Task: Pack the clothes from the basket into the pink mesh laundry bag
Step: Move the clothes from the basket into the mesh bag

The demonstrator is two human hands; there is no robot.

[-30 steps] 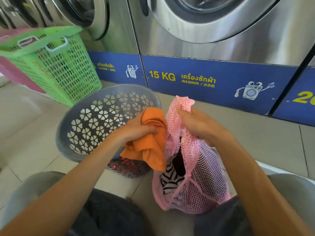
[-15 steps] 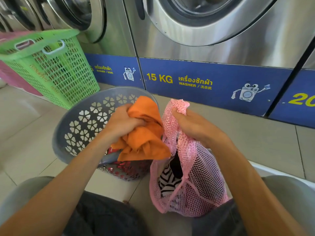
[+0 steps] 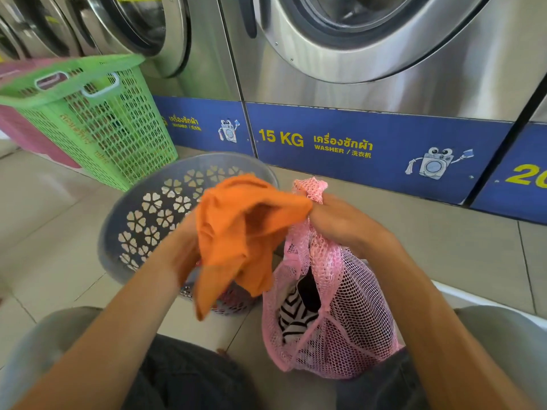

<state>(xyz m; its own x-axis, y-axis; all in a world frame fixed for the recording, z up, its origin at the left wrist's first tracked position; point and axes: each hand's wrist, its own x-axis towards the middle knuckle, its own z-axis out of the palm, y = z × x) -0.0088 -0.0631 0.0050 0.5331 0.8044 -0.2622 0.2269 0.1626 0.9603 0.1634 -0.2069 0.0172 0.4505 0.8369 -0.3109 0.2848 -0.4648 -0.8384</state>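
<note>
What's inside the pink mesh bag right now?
Through the opening of the pink mesh laundry bag, a black-and-white striped garment and something dark above it show. The bottom is hidden by the mesh. The orange garment is outside.

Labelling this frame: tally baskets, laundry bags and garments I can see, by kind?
Baskets: 3 (grey basket, green basket, pink basket behind the green one)
Mesh laundry bags: 1 (pink mesh laundry bag)
Garments: 3 (orange garment, striped garment and black garment in the bag)
Total: 7
More clothes in the grey basket are too hidden to count.
</note>
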